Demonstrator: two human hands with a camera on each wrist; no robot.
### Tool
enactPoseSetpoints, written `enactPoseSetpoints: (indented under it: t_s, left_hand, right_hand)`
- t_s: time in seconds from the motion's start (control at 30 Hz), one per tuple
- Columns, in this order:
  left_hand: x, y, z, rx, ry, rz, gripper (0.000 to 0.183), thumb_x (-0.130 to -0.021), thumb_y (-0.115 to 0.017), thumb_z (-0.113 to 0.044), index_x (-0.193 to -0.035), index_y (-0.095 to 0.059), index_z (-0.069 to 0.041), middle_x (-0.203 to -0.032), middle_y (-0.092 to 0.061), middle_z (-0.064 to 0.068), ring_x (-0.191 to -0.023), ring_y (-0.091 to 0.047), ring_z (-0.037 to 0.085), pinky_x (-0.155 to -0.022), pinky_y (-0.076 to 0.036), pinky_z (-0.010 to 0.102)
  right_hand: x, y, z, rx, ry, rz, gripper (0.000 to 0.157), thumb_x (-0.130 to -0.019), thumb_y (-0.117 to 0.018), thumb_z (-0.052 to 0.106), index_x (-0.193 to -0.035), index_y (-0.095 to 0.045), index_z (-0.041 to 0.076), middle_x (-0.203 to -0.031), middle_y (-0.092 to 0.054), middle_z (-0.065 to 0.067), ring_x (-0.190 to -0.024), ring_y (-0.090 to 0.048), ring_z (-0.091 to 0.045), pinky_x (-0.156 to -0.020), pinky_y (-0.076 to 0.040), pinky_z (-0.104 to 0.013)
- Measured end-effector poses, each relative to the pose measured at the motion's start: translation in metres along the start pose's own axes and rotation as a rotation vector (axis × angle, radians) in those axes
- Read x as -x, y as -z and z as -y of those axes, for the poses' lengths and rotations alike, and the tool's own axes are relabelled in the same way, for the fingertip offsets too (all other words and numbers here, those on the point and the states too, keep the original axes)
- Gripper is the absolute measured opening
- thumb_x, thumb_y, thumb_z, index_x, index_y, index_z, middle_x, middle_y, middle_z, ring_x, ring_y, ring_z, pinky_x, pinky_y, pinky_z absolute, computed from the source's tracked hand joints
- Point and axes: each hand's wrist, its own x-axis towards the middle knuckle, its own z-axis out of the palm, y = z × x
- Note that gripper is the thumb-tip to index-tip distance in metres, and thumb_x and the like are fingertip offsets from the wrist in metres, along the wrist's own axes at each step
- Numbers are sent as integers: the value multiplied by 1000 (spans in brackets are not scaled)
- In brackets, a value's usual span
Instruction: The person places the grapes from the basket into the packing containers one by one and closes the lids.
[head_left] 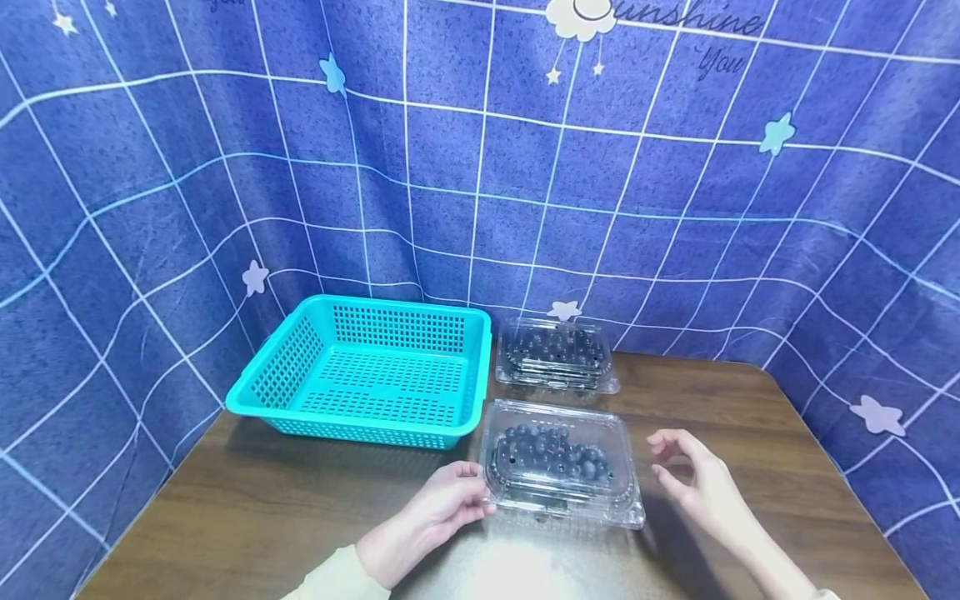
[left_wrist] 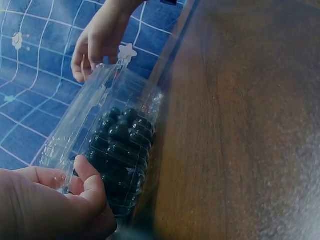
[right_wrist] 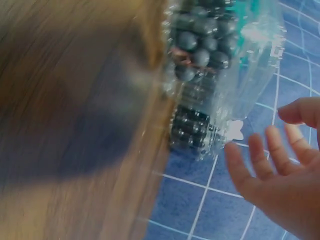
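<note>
A clear plastic clamshell box (head_left: 558,462) of dark round berries (left_wrist: 120,132) stands on the table, its lid down. At its left front edge, my left hand (head_left: 453,500) pinches the rim between thumb and fingers, as the left wrist view (left_wrist: 82,195) also shows. To the right of the box hovers my right hand (head_left: 697,475), apart from it, fingers loosely bent and holding nothing. Spread fingers (right_wrist: 262,157) show in the right wrist view. Behind this box sits a second clamshell box (head_left: 555,354) with similar dark berries.
A turquoise plastic basket (head_left: 480,392) with perforated walls stands left of the boxes, with nothing inside. The wooden table (head_left: 322,500) ends against a blue gridded cloth (head_left: 450,167) hanging behind and along both sides.
</note>
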Motion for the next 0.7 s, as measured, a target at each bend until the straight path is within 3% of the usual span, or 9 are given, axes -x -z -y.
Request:
enactPoseSetpoints:
  t_s: [0.13,0.23,0.3,0.4,0.53,0.7]
  left_hand:
    - [0,-1,-1,0,-2,-2,30,-76,-47,10,-104,-40,4,-88,-48,9,-68,-53,14,-66,-52,23]
    - [1,-1,-1,-1,-1,-7,31,-76,-47,11,-105,-40,4,-89,-47,9,-68,-53,14,-65,-52,23]
    - [2,-2,-2,-2,4,-11,31,-76,-47,11,-105,-39,5,-89,-46,9,-68,-53,14,-66,-52,23]
    - [2,-2,-2,-8,10,-17,33,-75,-48,11,-107,-38,5,-90,-45,9,-68,-53,15,-66,-52,24]
    - [2,-1,-2,-10,12,-18,33,-75,-48,11,-106,-38,4,-90,-44,9,-68,-53,14,-66,-52,24]
    - [1,-1,-1,-1,12,-11,32,-76,-47,11,-106,-38,4,-91,-44,9,-68,-52,13,-67,-52,24]
  right_hand:
    - [1,2,1,-163,-191,79,39,-74,-67,-13,-108,-56,0,-91,-60,3,-81,-60,-2,-68,-53,-18]
    - [5,2,-7,-348,-374,167,37,-82,-61,-6,-117,-49,-6,-97,-60,-8,-83,-62,-8,-69,-56,-28]
    - [10,1,-17,-449,-509,228,42,-86,-59,1,-124,-43,-5,-103,-57,-15,-87,-63,-12,-71,-57,-34]
    - [15,-1,-33,-569,-668,314,56,-87,-62,15,-132,-34,-2,-111,-54,-14,-93,-61,-13,-79,-56,-37]
    - [16,2,-33,-764,-712,430,69,-87,-62,19,-136,-22,-8,-108,-55,-7,-95,-59,-17,-84,-53,-44]
    - [14,9,-15,-923,-738,532,57,-92,-53,9,-134,-19,-10,-104,-54,-3,-95,-57,-17,-87,-51,-46]
